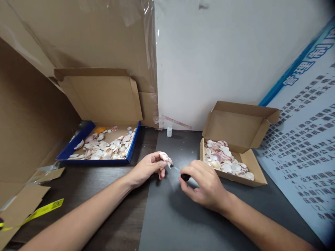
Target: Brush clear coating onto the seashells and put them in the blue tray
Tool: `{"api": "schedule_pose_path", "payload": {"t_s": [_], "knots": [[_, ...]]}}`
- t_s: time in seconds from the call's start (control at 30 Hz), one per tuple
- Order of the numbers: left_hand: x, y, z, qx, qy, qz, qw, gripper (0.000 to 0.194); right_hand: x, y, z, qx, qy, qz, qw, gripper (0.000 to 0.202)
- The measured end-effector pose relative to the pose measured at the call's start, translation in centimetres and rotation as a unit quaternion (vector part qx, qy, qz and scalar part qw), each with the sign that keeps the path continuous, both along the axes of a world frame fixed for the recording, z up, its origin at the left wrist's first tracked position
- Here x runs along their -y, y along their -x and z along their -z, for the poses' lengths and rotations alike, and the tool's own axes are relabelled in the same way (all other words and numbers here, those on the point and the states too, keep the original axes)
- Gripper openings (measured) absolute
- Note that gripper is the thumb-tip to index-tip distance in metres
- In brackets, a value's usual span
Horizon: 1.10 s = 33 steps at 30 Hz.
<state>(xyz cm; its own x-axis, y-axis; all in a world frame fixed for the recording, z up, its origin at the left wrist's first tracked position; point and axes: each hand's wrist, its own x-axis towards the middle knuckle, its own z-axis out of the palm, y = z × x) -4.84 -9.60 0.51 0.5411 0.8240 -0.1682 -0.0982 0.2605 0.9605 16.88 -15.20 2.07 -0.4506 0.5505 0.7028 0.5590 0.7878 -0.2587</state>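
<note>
My left hand [149, 167] pinches a small knobbly whitish-pink seashell [165, 158] above the table. A dark spot shows at the shell's lower right end. My right hand [205, 183] is closed on a black-capped applicator brush [185, 177], whose thin pale stem points left at the dark end of the shell. Whether the brush tip touches the shell I cannot tell. Behind both hands, a small white bottle [169, 131] stands upright near the wall.
At the left is a blue-sided cardboard box [98, 161] with many loose shells. A brown cardboard box [251, 153] at the right also holds shells. Both lids stand up. Yellow tape [44, 210] and cardboard pieces lie at the left. A printed sign [303, 132] slants along the right.
</note>
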Motion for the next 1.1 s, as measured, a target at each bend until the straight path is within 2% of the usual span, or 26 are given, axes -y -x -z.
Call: {"api": "schedule_pose_path", "payload": {"t_s": [0.27,0.57,0.7,0.83,0.97,1.1], "knots": [[0.1,-0.1,-0.2,-0.006,-0.003,-0.008,1.000,0.027,0.1,-0.1,0.1,0.008,0.007,0.004,1.000,0.006],[0.1,0.1,-0.4,-0.001,0.018,0.015,1.000,0.021,-0.1,0.1,0.1,0.020,0.007,0.009,1.000,0.004],[0.2,0.1,-0.8,0.000,0.027,0.024,0.999,0.029,0.0,0.0,0.0,0.007,-0.005,0.000,1.000,0.004],[0.4,0.1,-0.9,0.017,0.040,0.038,0.998,0.019,0.1,0.0,-0.1,0.027,0.005,-0.008,1.000,0.004],[0.7,0.1,-1.1,0.047,0.068,0.034,0.996,0.031,0.1,0.0,-0.2,0.007,-0.021,-0.008,1.000,0.006],[0.8,0.0,-1.4,0.043,0.091,0.050,0.994,0.038,0.2,0.1,-0.1,0.031,-0.018,-0.011,0.999,0.006]]}}
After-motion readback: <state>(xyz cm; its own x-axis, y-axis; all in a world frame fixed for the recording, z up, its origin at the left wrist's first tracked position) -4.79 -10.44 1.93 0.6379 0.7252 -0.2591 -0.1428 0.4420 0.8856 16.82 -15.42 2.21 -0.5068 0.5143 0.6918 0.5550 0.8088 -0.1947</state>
